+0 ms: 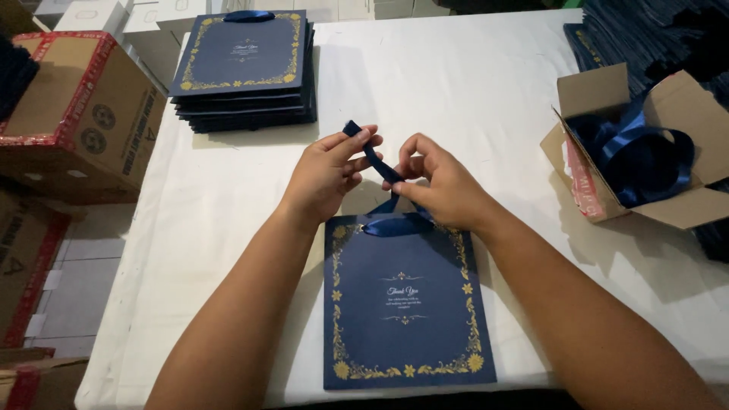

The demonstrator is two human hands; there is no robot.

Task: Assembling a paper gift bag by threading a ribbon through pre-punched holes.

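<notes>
A flat navy paper gift bag (pixel 406 304) with a gold floral border lies on the white table (pixel 471 91) right in front of me. A navy satin ribbon (pixel 373 156) rises from the bag's top edge. My left hand (pixel 326 175) pinches the ribbon's upper end between thumb and fingers. My right hand (pixel 440 182) grips the ribbon lower down, just above the bag's top edge. Part of the ribbon lies looped across the bag's top (pixel 396 225).
A stack of several matching navy bags (pixel 243 68) sits at the table's far left. An open cardboard box (pixel 607 144) holding blue ribbon (pixel 638 156) stands at the right. More cardboard boxes (pixel 76 106) are off the table on the left.
</notes>
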